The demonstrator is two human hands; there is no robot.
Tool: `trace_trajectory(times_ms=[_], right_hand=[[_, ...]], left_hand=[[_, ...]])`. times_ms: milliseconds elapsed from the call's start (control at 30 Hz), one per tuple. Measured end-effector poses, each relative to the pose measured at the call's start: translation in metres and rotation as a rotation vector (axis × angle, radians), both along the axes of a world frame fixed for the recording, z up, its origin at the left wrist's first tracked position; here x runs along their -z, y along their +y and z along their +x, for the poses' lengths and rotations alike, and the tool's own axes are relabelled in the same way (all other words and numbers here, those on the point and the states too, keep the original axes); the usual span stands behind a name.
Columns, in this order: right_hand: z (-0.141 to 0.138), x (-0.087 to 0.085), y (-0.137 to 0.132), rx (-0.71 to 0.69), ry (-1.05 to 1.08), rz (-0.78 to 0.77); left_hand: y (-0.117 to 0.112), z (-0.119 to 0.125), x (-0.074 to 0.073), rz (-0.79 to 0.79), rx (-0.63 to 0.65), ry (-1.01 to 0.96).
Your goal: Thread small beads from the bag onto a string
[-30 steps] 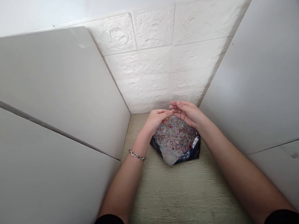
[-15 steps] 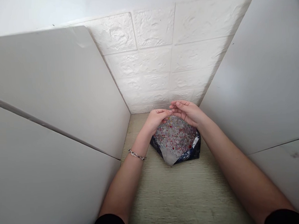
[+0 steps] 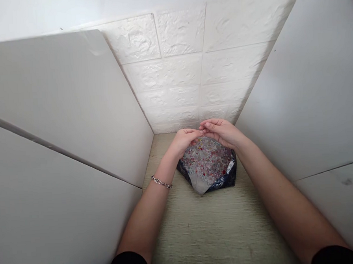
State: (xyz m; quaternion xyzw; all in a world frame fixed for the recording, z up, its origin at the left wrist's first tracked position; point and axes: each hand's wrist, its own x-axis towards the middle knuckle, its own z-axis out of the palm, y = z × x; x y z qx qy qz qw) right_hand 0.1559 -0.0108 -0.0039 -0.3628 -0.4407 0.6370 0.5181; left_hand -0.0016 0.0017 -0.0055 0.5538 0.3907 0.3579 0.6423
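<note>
your curled left hand (image 3: 184,141) and right hand (image 3: 224,132) meet fingertip to fingertip above the open bead bag (image 3: 207,169) on the counter (image 3: 217,232), so spills fall inside; what they pinch, you cannot tell.

Two hands meeting over a bag of small beads

The left hand (image 3: 184,140) and right hand (image 3: 222,131) touch fingertips above the far edge of the open dark bag (image 3: 226,179), full of clear, pink and red beads (image 3: 206,162). The bag lies on a pale worktop (image 3: 211,228) between white side panels (image 3: 75,125). A chain bracelet (image 3: 161,183) circles the left wrist.
</note>
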Motion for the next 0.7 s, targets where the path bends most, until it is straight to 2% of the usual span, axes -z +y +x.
trace_trajectory(times_ms=[300, 700], right_hand=[[0.001, -0.0022, -0.0014, -0.009, 0.008, -0.009], [-0.0036, -0.0057, -0.0047, 0.004, -0.065, -0.013]], left_hand=[[-0.0027, -0.0011, -0.0047, -0.017, 0.025, 0.002], [-0.0002, -0.002, -0.002, -0.029, 0.019, 0.015]])
